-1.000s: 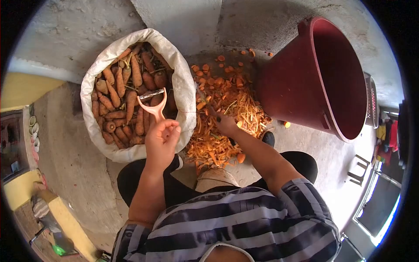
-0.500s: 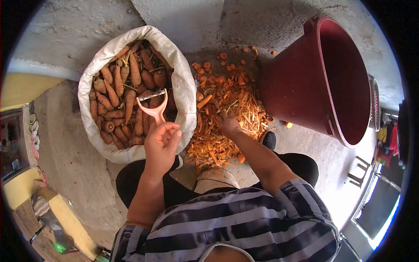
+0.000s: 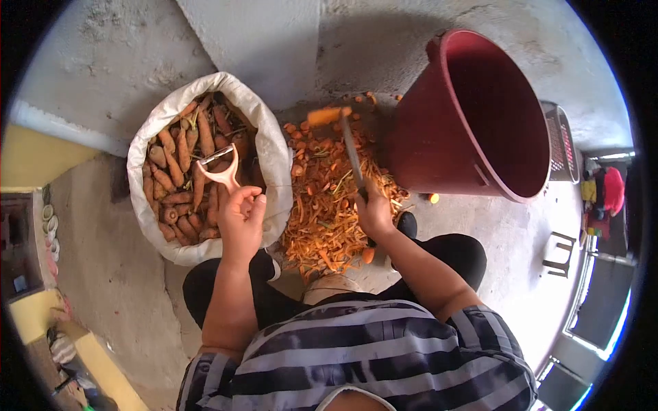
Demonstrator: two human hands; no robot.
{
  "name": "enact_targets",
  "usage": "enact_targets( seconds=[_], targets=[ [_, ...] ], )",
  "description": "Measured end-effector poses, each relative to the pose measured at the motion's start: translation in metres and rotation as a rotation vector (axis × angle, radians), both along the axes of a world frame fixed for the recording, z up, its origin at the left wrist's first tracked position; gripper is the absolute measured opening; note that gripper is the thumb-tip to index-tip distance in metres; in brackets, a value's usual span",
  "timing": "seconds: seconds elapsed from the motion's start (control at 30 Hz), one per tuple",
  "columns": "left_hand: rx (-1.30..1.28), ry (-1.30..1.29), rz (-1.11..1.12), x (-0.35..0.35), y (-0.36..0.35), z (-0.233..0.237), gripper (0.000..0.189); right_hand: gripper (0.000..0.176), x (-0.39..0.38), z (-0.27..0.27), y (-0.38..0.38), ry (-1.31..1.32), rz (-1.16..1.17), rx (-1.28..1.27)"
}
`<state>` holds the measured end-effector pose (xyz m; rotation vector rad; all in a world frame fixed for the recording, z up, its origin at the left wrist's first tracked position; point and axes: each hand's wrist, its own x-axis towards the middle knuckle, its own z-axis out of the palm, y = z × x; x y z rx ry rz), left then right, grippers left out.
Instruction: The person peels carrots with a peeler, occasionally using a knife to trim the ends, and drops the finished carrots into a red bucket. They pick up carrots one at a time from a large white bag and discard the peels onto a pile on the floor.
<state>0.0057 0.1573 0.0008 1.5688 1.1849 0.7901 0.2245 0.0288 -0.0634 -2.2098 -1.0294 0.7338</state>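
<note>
My left hand (image 3: 242, 216) grips a pink Y-shaped peeler (image 3: 227, 179) by its handle, blade end up, over the sack's opening. Unpeeled carrots (image 3: 179, 147) fill the white woven sack (image 3: 274, 147) below it. In my right hand (image 3: 377, 214) is a knife (image 3: 353, 152), its blade pointing away from me. An orange carrot piece (image 3: 328, 116), slightly blurred, is at the blade's tip. Beneath the knife, a heap of carrot peelings (image 3: 319, 236) and cut ends lies on the floor.
A large dark red bucket (image 3: 425, 130) leans to the right of the peelings, its mouth facing right. Behind it stands a perforated basket (image 3: 562, 144). A grey wall (image 3: 267, 41) rises at the back. My shoe (image 3: 407, 225) is beside the heap.
My right hand, earlier down in the peelings, has come up with a knife showing in it and a carrot piece at its tip. My left hand still holds the peeler over the sack.
</note>
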Motion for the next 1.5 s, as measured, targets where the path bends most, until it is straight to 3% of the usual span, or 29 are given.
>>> enact_targets(
  seconds=[0.07, 0.13, 0.27, 0.3, 0.4, 0.53, 0.57, 0.67, 0.7, 0.8, 0.83, 0.93, 1.03, 1.17, 1.27, 1.3, 1.4, 1.5],
  targets=[
    [0.003, 0.035, 0.011, 0.002, -0.004, 0.010, 0.011, 0.035, 0.005, 0.017, -0.016, -0.095, -0.127, 0.390],
    [-0.017, 0.015, 0.019, -0.001, -0.005, 0.010, 0.011, 0.035, 0.002, 0.068, -0.027, 0.246, -0.376, 0.477],
    [0.117, 0.065, 0.037, -0.009, -0.006, 0.002, 0.011, 0.022, 0.010, 0.112, -0.059, 0.563, -0.569, 0.827],
    [0.075, 0.082, 0.025, -0.012, -0.005, 0.001, 0.011, 0.017, 0.010, 0.113, -0.069, 0.588, -0.654, 0.760],
    [0.176, 0.167, 0.040, -0.020, 0.000, -0.005, 0.015, 0.021, -0.012, 0.106, -0.102, 0.694, -0.527, 0.702],
    [0.274, 0.329, 0.042, -0.036, 0.015, -0.013, 0.016, 0.037, -0.038, 0.092, -0.130, 0.700, -0.273, 0.365],
    [0.136, 0.301, 0.116, -0.039, 0.019, -0.010, 0.013, 0.039, -0.032, 0.089, -0.133, 0.537, -0.194, 0.285],
    [0.195, 0.526, 0.272, -0.060, 0.045, -0.035, 0.015, 0.045, -0.023, 0.134, -0.136, 0.297, -0.226, -0.150],
    [0.116, 0.562, 0.285, -0.064, 0.052, -0.040, 0.017, 0.045, -0.014, 0.127, -0.151, -0.118, -0.017, 0.006],
    [-0.154, 0.728, 0.318, -0.057, 0.058, -0.062, 0.022, 0.048, -0.006, 0.153, -0.179, -0.375, -0.116, -0.168],
    [-0.107, 0.969, 0.133, -0.048, 0.053, -0.053, 0.029, 0.050, -0.002, 0.153, -0.193, -0.439, -0.147, -0.185],
    [-0.055, 1.101, 0.162, -0.031, 0.041, -0.076, 0.034, 0.056, 0.003, 0.162, -0.230, -0.398, -0.294, -0.352],
    [0.149, 1.176, 0.099, -0.032, 0.052, -0.132, 0.032, 0.057, 0.000, 0.149, -0.266, -0.452, -0.336, -0.448],
    [0.076, 0.979, 0.173, -0.011, 0.064, -0.133, 0.025, 0.047, -0.004, 0.133, -0.288, -0.399, -0.311, -0.471],
    [0.266, 1.294, 0.074, -0.008, 0.080, -0.154, 0.024, 0.047, -0.005, 0.153, -0.268, -0.463, -0.304, -0.596],
    [0.260, 1.315, 0.131, -0.007, 0.084, -0.156, 0.022, 0.048, -0.004, 0.156, -0.262, -0.531, -0.294, -0.572],
    [0.155, 1.328, 0.004, -0.005, 0.087, -0.133, 0.022, 0.048, 0.003, 0.160, -0.248, -0.660, -0.187, -0.305],
    [-0.011, 1.073, 0.234, -0.009, 0.089, -0.146, 0.027, 0.043, 0.006, 0.161, -0.221, -0.530, -0.103, -0.109]
  ],
)
